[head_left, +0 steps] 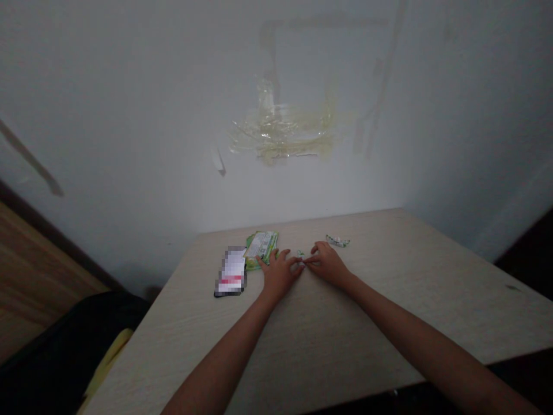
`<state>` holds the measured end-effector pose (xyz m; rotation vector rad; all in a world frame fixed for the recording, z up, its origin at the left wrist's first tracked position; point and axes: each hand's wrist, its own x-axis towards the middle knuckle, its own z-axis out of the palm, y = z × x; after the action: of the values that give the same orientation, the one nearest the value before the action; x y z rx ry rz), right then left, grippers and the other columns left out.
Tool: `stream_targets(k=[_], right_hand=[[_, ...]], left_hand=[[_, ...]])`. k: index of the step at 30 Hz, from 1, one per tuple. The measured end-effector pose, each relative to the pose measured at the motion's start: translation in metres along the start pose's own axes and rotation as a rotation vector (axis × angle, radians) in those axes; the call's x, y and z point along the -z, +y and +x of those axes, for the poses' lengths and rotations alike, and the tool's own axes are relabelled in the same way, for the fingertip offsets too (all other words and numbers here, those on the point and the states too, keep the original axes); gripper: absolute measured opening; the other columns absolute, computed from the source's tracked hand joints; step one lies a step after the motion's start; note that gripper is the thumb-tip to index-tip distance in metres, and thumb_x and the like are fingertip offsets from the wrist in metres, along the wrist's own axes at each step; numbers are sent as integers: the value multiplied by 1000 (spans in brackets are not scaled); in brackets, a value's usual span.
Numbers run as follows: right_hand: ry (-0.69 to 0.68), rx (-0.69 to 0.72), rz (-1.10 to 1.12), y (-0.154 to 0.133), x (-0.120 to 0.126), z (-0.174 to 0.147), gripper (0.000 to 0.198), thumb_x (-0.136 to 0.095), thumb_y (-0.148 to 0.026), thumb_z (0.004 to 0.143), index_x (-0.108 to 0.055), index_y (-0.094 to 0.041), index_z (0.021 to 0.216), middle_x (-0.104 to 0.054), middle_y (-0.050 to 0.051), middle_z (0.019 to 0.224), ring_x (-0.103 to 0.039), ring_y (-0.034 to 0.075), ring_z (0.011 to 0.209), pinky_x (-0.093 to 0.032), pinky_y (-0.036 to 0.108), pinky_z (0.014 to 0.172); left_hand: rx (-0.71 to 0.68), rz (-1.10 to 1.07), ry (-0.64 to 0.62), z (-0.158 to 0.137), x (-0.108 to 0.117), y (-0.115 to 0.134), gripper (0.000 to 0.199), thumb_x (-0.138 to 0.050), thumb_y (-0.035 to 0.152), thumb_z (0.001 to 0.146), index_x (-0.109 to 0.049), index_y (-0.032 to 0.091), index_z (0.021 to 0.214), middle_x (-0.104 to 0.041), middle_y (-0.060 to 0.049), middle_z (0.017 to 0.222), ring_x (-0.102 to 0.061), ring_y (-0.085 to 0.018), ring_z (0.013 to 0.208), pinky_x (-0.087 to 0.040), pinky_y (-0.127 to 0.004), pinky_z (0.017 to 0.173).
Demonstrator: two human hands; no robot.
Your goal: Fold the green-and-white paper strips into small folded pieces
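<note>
The table (432,276) spans beneath both your arms. Your left forearm (224,357) angles rightward, your right forearm (410,328) leftward, converging at the grip. Your left hand (277,275) is palm-down, outer fingers spread; your right hand (328,264) has its fingers bent inward. A green packet (261,248) lies left of the grip. The small wrapper (301,253) sits between your fingertips; whether either hand pinches it cannot be determined.

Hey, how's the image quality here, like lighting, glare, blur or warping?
Head view: dim overall, with dark lower corners; head view: small glints on the clear tape; head view: the dark-edged flat item is pixelated into blocks; head view: the small green-and-white piece by the hands lacks clear detail.
</note>
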<state>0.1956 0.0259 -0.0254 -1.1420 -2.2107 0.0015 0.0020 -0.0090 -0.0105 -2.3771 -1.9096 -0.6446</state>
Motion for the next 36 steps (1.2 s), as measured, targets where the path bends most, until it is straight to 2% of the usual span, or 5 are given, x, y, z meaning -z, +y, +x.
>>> stream_targets(k=[12,24,36], right_hand=[[-25,-65,-44,-5,2,-4,18,-63,-37,89,-79,-29,93,-58,9,96,-52,22,96,-43,35,86],[-75,-164,-154,-19,6,1,23,-59,-38,91,-78,-27,94,-59,11,98,-52,23,96,-43,33,82],[-135,-272,-250,-27,10,5,26,-50,-45,95,-73,-38,107,-56,8,103,-50,23,103,-40,33,83]], left_hand=[[18,57,-68,3,0,-2,35,-50,64,85,-61,55,117,-47,5,147,-29,-36,139,-1,-77,106],[3,27,-81,4,-1,-5,34,-47,65,86,-61,56,116,-43,6,150,-27,-37,141,0,-78,104],[12,31,-108,6,-1,-5,32,-51,63,85,-61,58,115,-39,7,152,-27,-36,142,0,-80,103]])
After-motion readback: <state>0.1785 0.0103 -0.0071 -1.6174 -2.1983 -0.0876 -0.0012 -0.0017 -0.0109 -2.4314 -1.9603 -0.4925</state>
